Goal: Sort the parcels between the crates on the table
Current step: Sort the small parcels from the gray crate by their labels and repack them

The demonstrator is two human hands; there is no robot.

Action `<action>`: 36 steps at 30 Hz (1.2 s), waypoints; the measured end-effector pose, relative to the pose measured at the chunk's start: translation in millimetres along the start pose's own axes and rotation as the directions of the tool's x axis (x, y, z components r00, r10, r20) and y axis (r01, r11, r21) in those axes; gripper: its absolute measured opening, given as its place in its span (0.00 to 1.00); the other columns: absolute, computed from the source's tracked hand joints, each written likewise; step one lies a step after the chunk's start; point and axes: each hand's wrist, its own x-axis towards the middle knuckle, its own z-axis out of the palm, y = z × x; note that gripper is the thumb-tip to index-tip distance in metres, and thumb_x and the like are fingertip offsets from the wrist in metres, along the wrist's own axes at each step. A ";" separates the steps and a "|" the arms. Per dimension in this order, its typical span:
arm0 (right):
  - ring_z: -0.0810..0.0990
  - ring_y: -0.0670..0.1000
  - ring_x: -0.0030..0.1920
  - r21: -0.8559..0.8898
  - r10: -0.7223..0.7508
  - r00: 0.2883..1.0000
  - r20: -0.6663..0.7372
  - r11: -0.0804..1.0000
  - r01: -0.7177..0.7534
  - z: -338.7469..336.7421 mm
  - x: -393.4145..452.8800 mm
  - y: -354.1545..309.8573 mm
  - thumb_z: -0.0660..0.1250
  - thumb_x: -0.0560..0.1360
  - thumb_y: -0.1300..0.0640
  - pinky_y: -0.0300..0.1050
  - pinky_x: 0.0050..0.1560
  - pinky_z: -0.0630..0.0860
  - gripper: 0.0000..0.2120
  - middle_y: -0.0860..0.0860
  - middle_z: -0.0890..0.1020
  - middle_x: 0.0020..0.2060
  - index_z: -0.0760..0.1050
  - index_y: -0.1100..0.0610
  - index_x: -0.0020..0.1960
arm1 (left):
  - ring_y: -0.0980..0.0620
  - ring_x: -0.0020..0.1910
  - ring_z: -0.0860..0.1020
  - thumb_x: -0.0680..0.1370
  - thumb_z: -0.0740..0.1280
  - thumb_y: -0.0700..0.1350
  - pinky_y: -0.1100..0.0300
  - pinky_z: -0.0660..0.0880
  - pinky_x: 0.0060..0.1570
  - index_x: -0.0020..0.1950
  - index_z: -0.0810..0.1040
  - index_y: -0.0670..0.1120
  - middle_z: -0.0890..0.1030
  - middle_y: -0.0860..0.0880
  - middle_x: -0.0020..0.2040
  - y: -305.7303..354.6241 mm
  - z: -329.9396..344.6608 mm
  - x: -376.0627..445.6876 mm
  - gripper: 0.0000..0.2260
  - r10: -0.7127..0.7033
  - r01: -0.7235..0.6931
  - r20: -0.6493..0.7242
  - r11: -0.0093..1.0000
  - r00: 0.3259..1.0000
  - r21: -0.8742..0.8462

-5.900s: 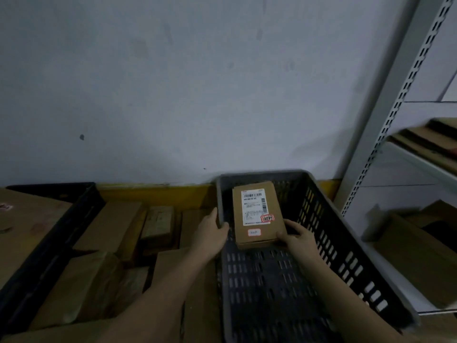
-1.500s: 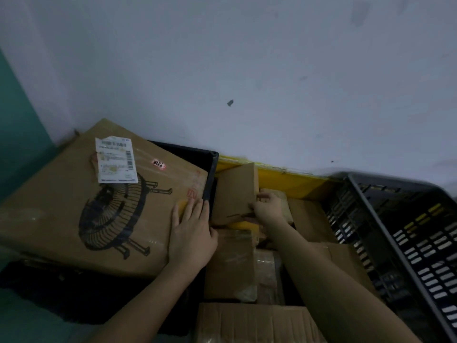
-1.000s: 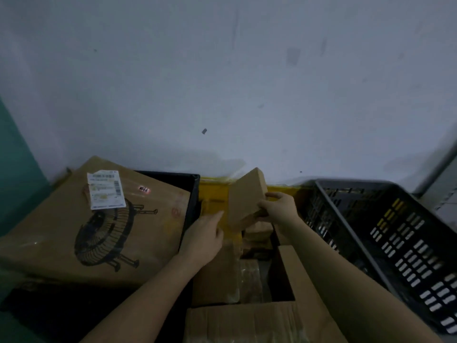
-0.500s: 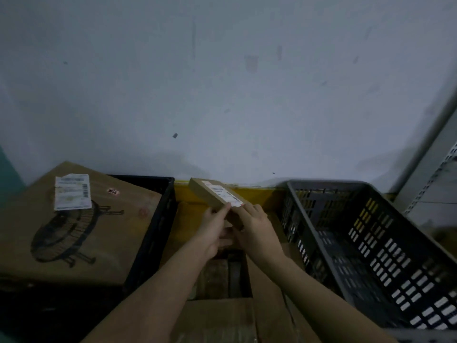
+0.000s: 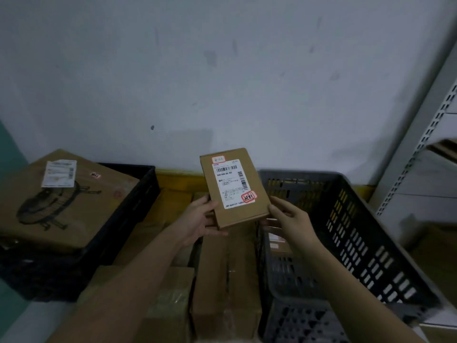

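- A large carton (image 5: 61, 201) with a printed line drawing and a white label lies tilted across the black crate (image 5: 138, 191) at the left, covering most of the crate's opening; what is under it cannot be seen.
- The grey slotted crate (image 5: 358, 233) stands at the right, its near end cut off by the bottom edge of the view; inside, just under the right wrist, a parcel with a pale label is only partly visible.
- Between the two crates lie brown boxes (image 5: 225, 276) packed side by side (dim light makes their edges hard to separate), with a yellow strip behind them at the wall's foot.
- A metal shelf upright (image 5: 425, 144) rises at the far right, with cardboard on the shelves beside it.
- The small parcel (image 5: 233, 186) is held in the air above the gap between the boxes and the grey crate, label side up.
- Its long axis runs away from the person, leaning slightly left at the far end; the barcode end points to the wall.
- The left hand (image 5: 200, 219) grips the parcel's near-left corner, thumb on top, fingers beneath and mostly hidden.
- The right hand (image 5: 286, 216) holds the near-right corner, thumb on the edge, its fingers (image 5: 268, 222) curled under.
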 end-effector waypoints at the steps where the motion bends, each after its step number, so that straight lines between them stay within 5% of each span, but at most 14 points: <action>1: 0.86 0.55 0.47 0.042 0.008 1.000 0.011 0.999 -0.008 -9.9 -4.4 -1.8 0.66 0.80 0.59 0.45 0.44 0.83 0.19 0.55 0.85 0.51 0.73 0.55 0.70 | 0.41 0.58 0.80 0.83 0.61 0.43 0.46 0.83 0.41 0.67 0.72 0.54 0.81 0.46 0.61 -2.0 9.5 -1.5 0.14 -0.001 0.001 -0.008 1.000 1.000 0.008; 12: 0.86 0.57 0.51 0.221 0.089 0.996 0.002 0.971 -0.088 -80.4 -2.2 25.7 0.67 0.78 0.64 0.45 0.51 0.83 0.16 0.59 0.84 0.55 0.77 0.61 0.65 | 0.43 0.64 0.76 0.83 0.61 0.47 0.45 0.83 0.43 0.77 0.65 0.54 0.77 0.51 0.66 -23.4 85.0 12.8 0.21 0.063 -0.027 -0.115 0.956 0.991 0.293; 15: 0.86 0.57 0.50 0.278 0.129 0.990 -0.062 0.955 -0.107 -93.5 8.4 35.5 0.67 0.78 0.65 0.52 0.55 0.82 0.16 0.58 0.85 0.53 0.76 0.63 0.66 | 0.48 0.65 0.74 0.84 0.55 0.54 0.49 0.82 0.49 0.77 0.63 0.55 0.72 0.57 0.67 -33.5 93.3 26.5 0.21 0.153 -0.053 -0.132 0.825 0.979 0.562; 18: 0.85 0.56 0.51 0.270 0.147 0.979 -0.141 0.957 -0.105 -111.2 21.9 41.8 0.67 0.78 0.66 0.49 0.51 0.83 0.16 0.58 0.85 0.53 0.76 0.63 0.66 | 0.51 0.73 0.67 0.84 0.51 0.57 0.55 0.64 0.70 0.78 0.63 0.51 0.67 0.53 0.76 -45.0 99.4 43.9 0.23 0.246 -0.079 -0.121 0.671 0.962 0.737; 24: 0.84 0.55 0.53 0.157 0.153 0.960 -0.235 0.981 -0.117 -145.7 53.5 54.8 0.67 0.78 0.64 0.45 0.45 0.82 0.14 0.55 0.85 0.53 0.78 0.60 0.64 | 0.48 0.75 0.64 0.85 0.51 0.56 0.50 0.63 0.72 0.79 0.60 0.51 0.65 0.48 0.77 -57.6 122.1 82.7 0.23 0.235 -0.022 -0.147 0.591 0.961 0.806; 29: 0.82 0.58 0.55 0.062 0.251 0.891 -0.379 0.967 -0.246 -170.0 87.2 78.6 0.66 0.79 0.65 0.57 0.55 0.81 0.13 0.55 0.81 0.50 0.76 0.62 0.63 | 0.44 0.71 0.69 0.84 0.53 0.56 0.54 0.68 0.65 0.80 0.53 0.52 0.62 0.45 0.77 -69.8 135.3 119.2 0.25 0.168 0.004 -0.136 0.617 0.976 0.787; 33: 0.81 0.58 0.48 -0.042 0.329 0.828 -0.454 0.920 -0.389 -185.4 107.8 105.8 0.67 0.79 0.64 0.48 0.39 0.80 0.09 0.56 0.79 0.46 0.75 0.60 0.58 | 0.39 0.68 0.71 0.84 0.57 0.52 0.51 0.71 0.60 0.81 0.48 0.51 0.59 0.42 0.76 -81.9 148.7 139.9 0.28 0.131 0.077 -0.160 0.486 0.978 0.871; 36: 0.81 0.57 0.45 -0.143 0.341 0.801 -0.492 0.876 -0.460 -194.1 125.7 130.5 0.69 0.77 0.61 0.54 0.44 0.82 0.11 0.56 0.80 0.43 0.75 0.60 0.59 | 0.41 0.60 0.75 0.83 0.59 0.47 0.55 0.72 0.49 0.80 0.51 0.50 0.62 0.44 0.72 -88.8 147.5 146.3 0.28 0.174 0.069 -0.149 0.397 0.973 0.915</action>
